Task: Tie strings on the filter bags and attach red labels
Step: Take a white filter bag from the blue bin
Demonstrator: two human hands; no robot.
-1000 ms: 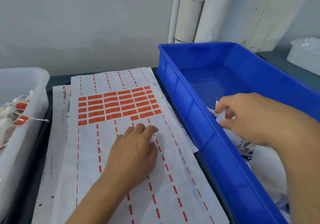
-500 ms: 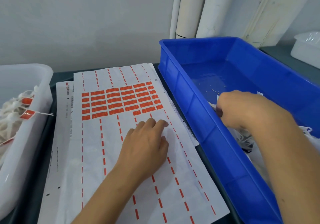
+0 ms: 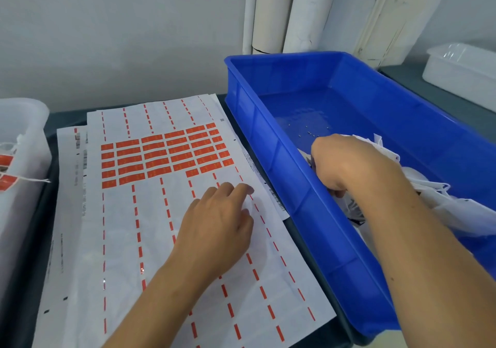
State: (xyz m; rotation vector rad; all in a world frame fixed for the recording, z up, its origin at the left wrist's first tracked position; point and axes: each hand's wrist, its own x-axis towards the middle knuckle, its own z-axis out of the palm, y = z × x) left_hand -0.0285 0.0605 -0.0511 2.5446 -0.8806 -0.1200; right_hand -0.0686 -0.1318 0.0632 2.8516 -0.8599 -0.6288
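Note:
A white sheet [image 3: 150,229] carrying a block of red labels [image 3: 163,155] lies flat in front of me. My left hand [image 3: 218,225] rests palm down on the bare lower part of that sheet, fingers relaxed and holding nothing. My right hand [image 3: 346,163] is inside the blue crate [image 3: 316,213], curled and gripping white filter bags [image 3: 453,205] from the heap there. Its fingertips are hidden behind the back of the hand.
A translucent white tub [image 3: 18,186] at the left holds bags with strings and red labels [image 3: 6,181] attached. A second white sheet [image 3: 68,213] lies under the first. White pipes [image 3: 276,11] stand at the wall, and a white container [image 3: 461,71] sits at the far right.
My right hand has sunk lower into the crate and turned its back toward me, closing on the bags. The left hand has stayed on the sheet.

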